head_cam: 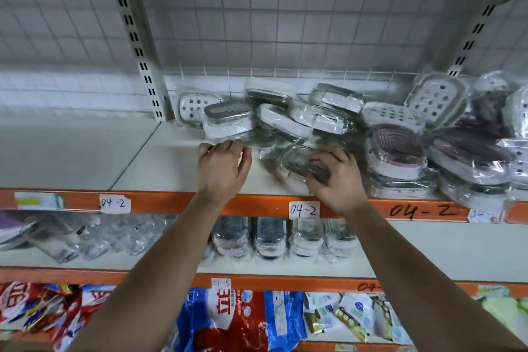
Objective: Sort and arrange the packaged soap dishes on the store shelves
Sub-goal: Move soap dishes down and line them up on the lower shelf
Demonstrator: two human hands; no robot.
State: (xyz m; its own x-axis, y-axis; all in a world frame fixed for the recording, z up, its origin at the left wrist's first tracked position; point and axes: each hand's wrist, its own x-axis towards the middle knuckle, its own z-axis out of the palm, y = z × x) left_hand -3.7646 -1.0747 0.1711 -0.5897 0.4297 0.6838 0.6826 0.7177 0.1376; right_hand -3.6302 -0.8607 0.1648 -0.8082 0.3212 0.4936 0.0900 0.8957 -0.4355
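A jumbled heap of packaged soap dishes in clear plastic bags lies on the upper white shelf. My right hand grips a grey-lidded packaged dish at the front of the heap, fingers curled round its near end. My left hand hovers over the bare shelf just in front of a grey and white packaged dish, fingers loosely curled and holding nothing. Purple dishes and white perforated dishes pile up to the right.
The shelf's orange front rail carries paper labels reading 04-2. A slotted upright post stands at the left rear, before a wire grid back. The shelf below holds a row of packaged dishes and clear containers. Bagged goods lie lower down.
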